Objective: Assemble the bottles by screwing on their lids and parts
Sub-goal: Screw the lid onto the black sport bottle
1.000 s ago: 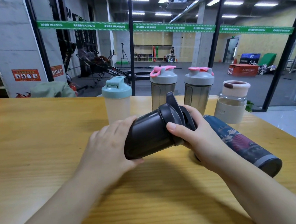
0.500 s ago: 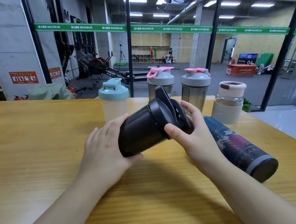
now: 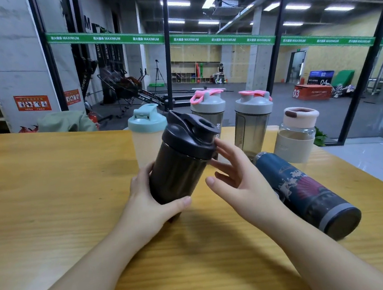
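Observation:
A black shaker bottle (image 3: 178, 167) with its black lid (image 3: 190, 133) on stands nearly upright, tilted a little to the right, over the wooden table (image 3: 49, 195). My left hand (image 3: 149, 203) grips its lower body. My right hand (image 3: 234, 175) is spread open just right of the bottle, fingertips at the lid's rim, holding nothing. A dark blue patterned bottle (image 3: 306, 194) lies on its side to the right of my right hand.
Behind the black bottle stand a teal-lidded shaker (image 3: 147, 130), two grey shakers with pink caps (image 3: 208, 110) (image 3: 252, 119) and a short glass bottle with a cream lid (image 3: 297, 133). The table's right edge runs diagonally by the lying bottle. A glass wall is beyond.
The black bottle went from lying tilted to nearly upright in my left hand. My right hand let go of the lid and opened beside it.

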A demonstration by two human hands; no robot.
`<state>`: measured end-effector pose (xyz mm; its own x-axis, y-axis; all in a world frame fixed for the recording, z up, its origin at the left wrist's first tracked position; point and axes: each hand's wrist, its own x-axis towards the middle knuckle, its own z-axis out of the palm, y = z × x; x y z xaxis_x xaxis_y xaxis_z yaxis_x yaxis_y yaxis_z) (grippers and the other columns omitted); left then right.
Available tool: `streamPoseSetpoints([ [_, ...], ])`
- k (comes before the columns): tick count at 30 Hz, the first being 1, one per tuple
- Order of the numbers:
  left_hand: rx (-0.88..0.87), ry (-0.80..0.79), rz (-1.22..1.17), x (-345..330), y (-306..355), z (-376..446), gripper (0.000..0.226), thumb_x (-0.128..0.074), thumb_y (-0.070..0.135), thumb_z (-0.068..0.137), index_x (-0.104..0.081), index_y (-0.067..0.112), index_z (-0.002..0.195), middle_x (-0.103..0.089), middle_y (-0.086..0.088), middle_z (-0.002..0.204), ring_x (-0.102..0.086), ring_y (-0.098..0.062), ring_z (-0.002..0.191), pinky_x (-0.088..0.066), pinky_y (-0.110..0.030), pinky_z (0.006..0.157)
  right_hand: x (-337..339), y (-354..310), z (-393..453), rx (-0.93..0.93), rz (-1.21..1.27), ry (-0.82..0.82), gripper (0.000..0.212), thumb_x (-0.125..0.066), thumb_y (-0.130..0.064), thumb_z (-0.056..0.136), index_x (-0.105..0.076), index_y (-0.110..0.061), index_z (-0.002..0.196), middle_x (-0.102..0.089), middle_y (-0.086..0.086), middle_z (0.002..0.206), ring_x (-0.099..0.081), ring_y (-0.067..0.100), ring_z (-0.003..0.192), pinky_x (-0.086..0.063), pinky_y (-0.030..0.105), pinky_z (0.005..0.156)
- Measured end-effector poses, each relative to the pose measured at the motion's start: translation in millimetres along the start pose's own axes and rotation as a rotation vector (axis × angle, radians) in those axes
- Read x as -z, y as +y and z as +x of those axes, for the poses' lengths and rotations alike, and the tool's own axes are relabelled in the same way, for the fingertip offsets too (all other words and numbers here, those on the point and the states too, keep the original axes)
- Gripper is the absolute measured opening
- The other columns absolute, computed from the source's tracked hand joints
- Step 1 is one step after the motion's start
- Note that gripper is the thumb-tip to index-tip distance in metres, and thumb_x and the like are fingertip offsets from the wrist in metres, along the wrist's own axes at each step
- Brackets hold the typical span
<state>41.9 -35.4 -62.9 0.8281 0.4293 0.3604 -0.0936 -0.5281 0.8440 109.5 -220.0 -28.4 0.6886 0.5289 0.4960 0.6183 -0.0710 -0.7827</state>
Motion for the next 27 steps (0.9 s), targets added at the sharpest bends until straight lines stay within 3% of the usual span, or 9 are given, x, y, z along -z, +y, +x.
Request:
streamPoseSetpoints([
  [7,0.078,0.036,-0.115,-2,-4,10,0.083,-0.082,0.035,0.068,-0.035,0.032,0.137,-0.051,0.01,0.128,-0.048,-0.013,0.118,-0.037,-0.028,0.092,-5,0,-2,-0.022,-0.22,-0.044,0.061,-0.062,-0.026,0.089,-0.032,-0.038,0.14,-0.041,-0.027,0.134,-0.038,-0.013,0.124,-0.036,0.008,0.098],
  [16,0.103,0.039,-0.038,-5,-12,17,0.083,-0.079,0.031,0.074,-0.03,0.023,0.141,-0.049,0.004,0.129,-0.047,-0.017,0.119,-0.037,-0.029,0.094,-3,3,1,-0.087,-0.351,-0.063,0.051,-0.06,-0.033,0.09,-0.04,-0.034,0.137,-0.045,-0.023,0.13,-0.041,-0.005,0.121,-0.039,0.02,0.101],
  [21,0.093,0.042,-0.061,-8,-12,19,0.081,-0.075,0.027,0.079,-0.026,0.02,0.143,-0.047,0.009,0.117,-0.046,-0.012,0.11,-0.033,-0.024,0.089,-1,3,2,-0.102,-0.383,-0.068,0.05,-0.059,-0.034,0.09,-0.041,-0.034,0.136,-0.047,-0.019,0.134,-0.043,-0.002,0.123,-0.041,0.026,0.103],
  [27,0.052,0.019,-0.039,-15,-12,22,0.088,-0.071,0.025,0.083,-0.011,0.02,0.147,-0.04,0.008,0.129,-0.038,-0.007,0.114,-0.029,-0.022,0.094,0,6,5,-0.142,-0.429,-0.092,0.051,-0.059,-0.034,0.09,-0.04,-0.031,0.138,-0.047,-0.015,0.137,-0.043,0.002,0.125,-0.041,0.029,0.105],
])
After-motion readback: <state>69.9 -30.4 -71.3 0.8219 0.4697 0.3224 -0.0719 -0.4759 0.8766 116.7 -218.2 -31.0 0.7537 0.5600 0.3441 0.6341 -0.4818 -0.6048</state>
